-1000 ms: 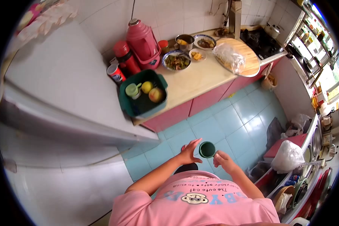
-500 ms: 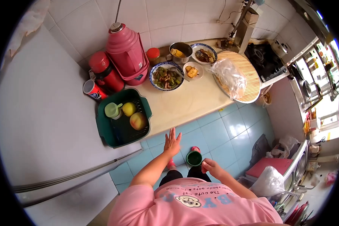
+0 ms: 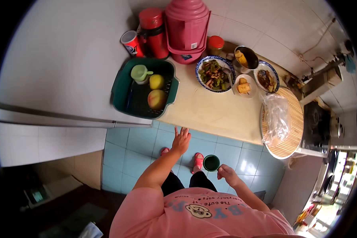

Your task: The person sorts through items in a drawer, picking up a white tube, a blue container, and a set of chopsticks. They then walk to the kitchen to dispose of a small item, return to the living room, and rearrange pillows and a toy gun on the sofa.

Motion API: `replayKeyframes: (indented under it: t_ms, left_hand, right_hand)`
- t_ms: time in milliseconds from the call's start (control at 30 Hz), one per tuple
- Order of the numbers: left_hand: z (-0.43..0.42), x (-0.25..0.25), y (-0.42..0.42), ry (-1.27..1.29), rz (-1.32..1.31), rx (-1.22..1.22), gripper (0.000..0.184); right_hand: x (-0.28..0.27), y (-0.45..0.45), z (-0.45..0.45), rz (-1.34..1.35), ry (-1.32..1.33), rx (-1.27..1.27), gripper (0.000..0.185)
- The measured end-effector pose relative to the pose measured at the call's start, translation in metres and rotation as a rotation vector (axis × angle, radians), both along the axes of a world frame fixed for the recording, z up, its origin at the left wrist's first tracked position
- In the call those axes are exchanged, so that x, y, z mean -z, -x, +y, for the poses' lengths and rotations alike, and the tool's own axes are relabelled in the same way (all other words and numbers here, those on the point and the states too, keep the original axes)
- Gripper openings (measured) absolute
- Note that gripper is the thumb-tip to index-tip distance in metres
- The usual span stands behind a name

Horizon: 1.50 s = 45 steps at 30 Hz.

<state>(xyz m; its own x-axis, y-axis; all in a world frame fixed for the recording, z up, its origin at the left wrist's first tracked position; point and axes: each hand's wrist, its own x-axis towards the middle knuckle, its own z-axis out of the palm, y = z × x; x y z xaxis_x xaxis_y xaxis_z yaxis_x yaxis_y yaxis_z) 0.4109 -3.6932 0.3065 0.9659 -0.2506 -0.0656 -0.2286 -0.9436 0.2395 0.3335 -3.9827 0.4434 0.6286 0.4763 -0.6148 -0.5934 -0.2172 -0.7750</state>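
My right hand (image 3: 227, 175) is closed round the handle of a dark green mug (image 3: 211, 163), held low over the floor with its mouth facing up. Nothing is in my left hand (image 3: 181, 141); its fingers are spread just in front of the counter edge. Nearest to that hand stands a dark green basin (image 3: 117, 89) on the counter's left end. Inside it lie a yellow fruit (image 3: 156, 82), a peach-like fruit (image 3: 157, 99) and a light green cup with a handle (image 3: 139, 73).
Along the wall stand a red-and-white can (image 3: 131, 43), a red flask (image 3: 152, 33), a pink thermos (image 3: 187, 29) and a red-lidded jar (image 3: 215, 45). Several dishes of food, including a stir-fry plate (image 3: 214, 73), sit on the counter (image 3: 210, 115). A plastic bag (image 3: 277, 119) lies on a bamboo tray (image 3: 296, 119).
The view has swung left, so the counter things appear further right and the fridge side shows more. My right hand still holds the mug, now slightly further from my body. My left hand stays spread.
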Motion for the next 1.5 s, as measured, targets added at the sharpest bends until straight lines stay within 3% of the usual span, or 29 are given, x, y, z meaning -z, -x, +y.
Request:
replayKeyframes:
  t_ms: [300,333,467,700,767,833,867,900,933,967,1033,1133,1400,1500]
  left_hand:
    - [0.005,-0.003,0.033,-0.043,0.043,-0.013,0.018]
    - [0.008,-0.016,0.044,0.001,0.158,-0.022,0.022]
    - [0.039,0.020,0.117,-0.003,-0.050,0.039,0.015]
    - [0.135,-0.015,0.222,-0.105,0.164,0.125,0.019]
    - [0.166,-0.047,0.239,-0.105,0.282,0.127,0.018]
    - [0.179,-0.041,0.267,-0.021,0.265,0.052,0.014]
    - [0.176,-0.039,0.276,0.058,0.103,-0.186,0.014]
    - [0.174,-0.038,0.284,0.131,-0.059,-0.420,0.020]
    - [0.164,-0.037,0.279,0.154,-0.061,-0.598,0.030]
    - [0.157,-0.041,0.273,0.225,-0.071,-0.698,0.048]
    - [0.149,-0.023,0.257,0.178,-0.058,-0.859,0.063]
    - [0.171,0.014,0.251,0.067,-0.031,-1.032,0.070]
    - [0.250,0.034,0.275,0.079,-0.031,-1.030,0.072]
    - [0.276,0.036,0.278,0.047,-0.017,-0.989,0.073]
  right_hand:
    - [0.004,-0.021,0.013,-0.080,0.108,-0.141,0.027]
    - [0.004,-0.022,0.017,-0.115,0.145,-0.150,0.027]
    - [0.015,-0.014,0.033,-0.173,0.178,-0.122,0.025]
    - [0.040,0.014,0.085,-0.119,0.195,-0.186,0.025]
    - [0.052,0.024,0.101,-0.114,0.210,-0.233,0.025]
    - [0.065,0.035,0.117,-0.076,0.206,-0.272,0.025]
    - [0.072,0.037,0.124,-0.073,0.215,-0.296,0.025]
    - [0.079,0.039,0.135,-0.046,0.248,-0.307,0.026]
    - [0.088,0.041,0.145,-0.018,0.281,-0.315,0.026]
    - [0.097,0.042,0.155,-0.006,0.278,-0.316,0.027]
    - [0.116,0.041,0.180,0.048,0.309,-0.291,0.027]
    - [0.145,0.029,0.210,0.053,0.331,-0.308,0.026]
    - [0.234,-0.033,0.283,0.008,0.212,-0.216,0.027]
    - [0.275,-0.079,0.322,0.018,0.011,-0.082,0.025]
